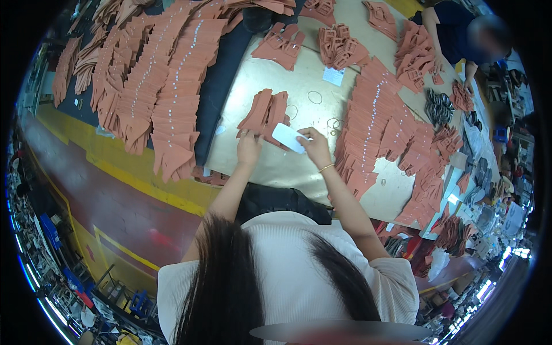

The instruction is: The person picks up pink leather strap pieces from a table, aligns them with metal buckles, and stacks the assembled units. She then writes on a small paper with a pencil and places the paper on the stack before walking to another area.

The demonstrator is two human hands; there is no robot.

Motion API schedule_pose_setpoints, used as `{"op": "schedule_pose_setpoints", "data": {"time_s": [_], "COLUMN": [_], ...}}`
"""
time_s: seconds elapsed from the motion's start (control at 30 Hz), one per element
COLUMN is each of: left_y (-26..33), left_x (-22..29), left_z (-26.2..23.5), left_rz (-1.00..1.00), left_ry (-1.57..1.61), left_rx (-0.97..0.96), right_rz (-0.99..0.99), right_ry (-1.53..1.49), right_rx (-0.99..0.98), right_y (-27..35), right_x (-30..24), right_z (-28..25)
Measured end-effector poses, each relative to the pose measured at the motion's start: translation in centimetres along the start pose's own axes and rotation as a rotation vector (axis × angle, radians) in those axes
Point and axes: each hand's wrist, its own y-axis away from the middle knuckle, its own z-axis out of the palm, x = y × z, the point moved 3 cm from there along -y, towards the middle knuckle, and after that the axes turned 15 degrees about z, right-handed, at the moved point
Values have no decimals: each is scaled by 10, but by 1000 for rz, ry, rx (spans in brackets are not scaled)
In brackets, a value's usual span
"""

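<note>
Two small stacks of orange-brown cut pieces, which look like shoe uppers (257, 113), lie side by side on the pale tabletop (241, 75) in front of me. My left hand (249, 148) is at the near end of the left stack, its fingers curled on the edge. In my right hand (316, 148) is a white rectangular card (287, 138), pinched at its right end between thumb and fingers. The card is tilted and covers the near end of the right stack. Loose rubber bands (314, 97) lie just beyond and to the right.
Long overlapping rows of the same pieces (178, 86) cover a dark surface at left. More rows (368, 121) lie at right, and buckled bundles (339, 46) with a light-blue paper (333, 76) at the back. Another person (460, 29) works at the far right.
</note>
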Motion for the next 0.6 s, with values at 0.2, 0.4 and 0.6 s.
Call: {"op": "schedule_pose_setpoints", "data": {"time_s": [0.2,0.4,0.6], "left_y": [-17,-18,-12], "left_x": [14,16,-17], "left_z": [16,16,6], "left_rz": [-118,-72,76], "left_ry": [-297,-188,188], "left_rx": [-218,-75,-90], "right_rz": [-167,-101,-148], "right_ry": [152,242,275], "right_rx": [128,103,104], "right_y": [21,28,28], "right_x": [-10,-15,-11], "right_z": [38,52,68]}}
